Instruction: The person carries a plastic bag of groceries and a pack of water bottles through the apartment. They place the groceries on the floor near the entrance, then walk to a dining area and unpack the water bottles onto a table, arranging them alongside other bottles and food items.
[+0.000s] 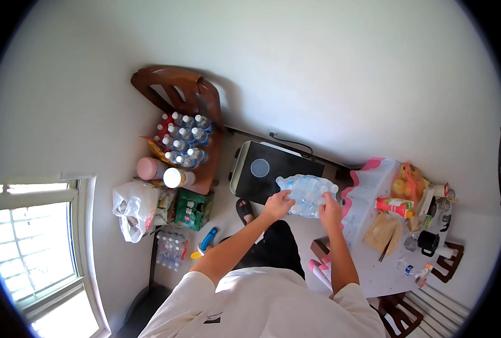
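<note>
In front of my body, my left hand (pixel 278 205) and my right hand (pixel 330 210) grip opposite sides of a clear, pale-blue plastic bundle (pixel 308 193). It looks crinkled and bulky; what is inside, if anything, is hard to make out. Both hands have their fingers closed on its near edge, thumbs on top. Beyond and below the bundle stands a low black-topped cabinet (pixel 284 156), with a round translucent disc (pixel 260 168) lying on it. The bundle covers the cabinet's near right corner.
Several water bottles (pixel 186 134) and two canisters crowd a wooden chair (pixel 174 84) at left. Near it are a white bag (pixel 135 205), green carton (pixel 191 209) and wrapped bottle pack (pixel 171 249). The right-hand table (pixel 371 276) holds fruit, a red carton (pixel 393 206) and black mug (pixel 428 243).
</note>
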Tool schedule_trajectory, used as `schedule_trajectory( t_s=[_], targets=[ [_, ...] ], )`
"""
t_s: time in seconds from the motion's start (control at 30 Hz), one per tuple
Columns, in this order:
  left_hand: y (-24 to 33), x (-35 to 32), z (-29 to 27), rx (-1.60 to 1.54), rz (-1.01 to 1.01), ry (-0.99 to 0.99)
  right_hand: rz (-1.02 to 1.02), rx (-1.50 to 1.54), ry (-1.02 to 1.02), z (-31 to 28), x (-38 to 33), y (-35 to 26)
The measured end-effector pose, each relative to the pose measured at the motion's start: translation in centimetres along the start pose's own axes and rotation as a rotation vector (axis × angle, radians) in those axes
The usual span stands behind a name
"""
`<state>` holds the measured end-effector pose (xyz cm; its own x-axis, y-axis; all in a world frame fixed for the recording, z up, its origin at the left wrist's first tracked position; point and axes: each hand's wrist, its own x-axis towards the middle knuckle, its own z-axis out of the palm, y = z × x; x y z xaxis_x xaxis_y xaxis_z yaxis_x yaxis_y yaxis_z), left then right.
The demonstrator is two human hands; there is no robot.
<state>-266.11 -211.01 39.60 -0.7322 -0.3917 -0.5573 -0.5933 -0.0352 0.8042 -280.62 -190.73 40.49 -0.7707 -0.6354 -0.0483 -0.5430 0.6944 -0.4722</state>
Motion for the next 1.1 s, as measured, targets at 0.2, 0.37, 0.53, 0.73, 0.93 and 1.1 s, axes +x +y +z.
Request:
schedule_trajectory(
  t_s=[0.2,0.37,0.53,0.73,0.93,1.1],
  targets=[
    [-0.5,4.9,0.5,-0.050,-0.049,-0.017,0.122,-0.039,-0.101,2.0,3.3,2.1],
    [-1.9,7.4,0.6,-0.023,-0.106,0.004,0.180,0.019,-0.200,4.3,4.8,3.1],
    [-2.5,9.5,-0.3,0.000,-0.182,0.032,0.096,0.091,-0.134,6.6,6.4,3.0],
    [-4.3,11.2,-0.6,-0.047,-0.208,0.017,0.115,0.083,-0.188,8.1,6.9,1.5],
    [-9.8,12.1,-0.4,-0.156,-0.109,0.017,0.126,0.005,-0.254,9.8,7.7,-0.6],
    [-7.9,10.2,-1.1,-0.189,-0.215,-0.029,0.186,-0.040,-0.263,9.5,7.2,0.0]
  ],
)
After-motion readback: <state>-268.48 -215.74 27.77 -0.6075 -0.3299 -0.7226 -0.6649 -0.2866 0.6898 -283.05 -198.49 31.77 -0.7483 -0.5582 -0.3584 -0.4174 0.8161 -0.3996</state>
